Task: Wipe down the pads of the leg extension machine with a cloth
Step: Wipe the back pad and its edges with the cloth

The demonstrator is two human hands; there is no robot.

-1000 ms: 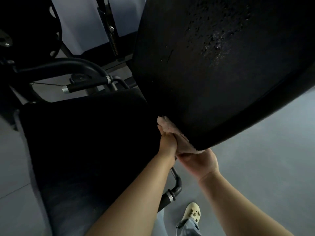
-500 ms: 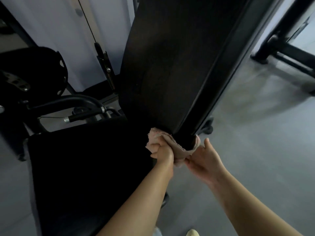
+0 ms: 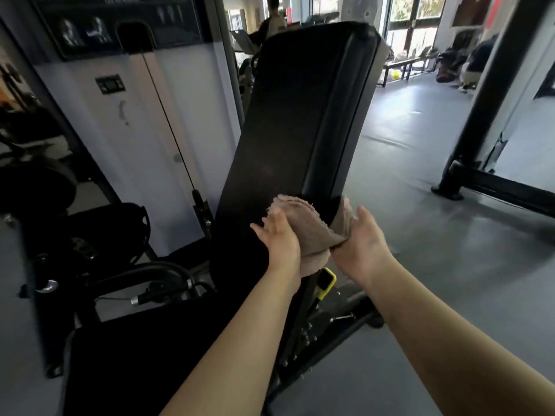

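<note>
The tall black back pad point(image 3: 300, 115) of the leg extension machine stands upright in front of me. A beige cloth point(image 3: 313, 235) is wrapped round its lower right edge. My left hand point(image 3: 279, 238) presses the cloth against the pad's front face with its fingers pointing up. My right hand point(image 3: 362, 238) lies flat on the cloth at the pad's right side. The cloth bunches between the two hands. The black seat pad point(image 3: 135, 370) is below at the lower left.
A white weight-stack cover point(image 3: 135, 130) with a cable stands behind the pad at left. A side handle point(image 3: 162, 297) and a yellow adjuster point(image 3: 327, 280) sit near the seat. A black frame post point(image 3: 480, 115) rises at right on grey floor. A person point(image 3: 270, 22) stands far back.
My view has lifted from the pad's lower end to the whole back pad. Both hands moved the cloth up the pad's right edge. My left hand went from a fist to straight fingers.
</note>
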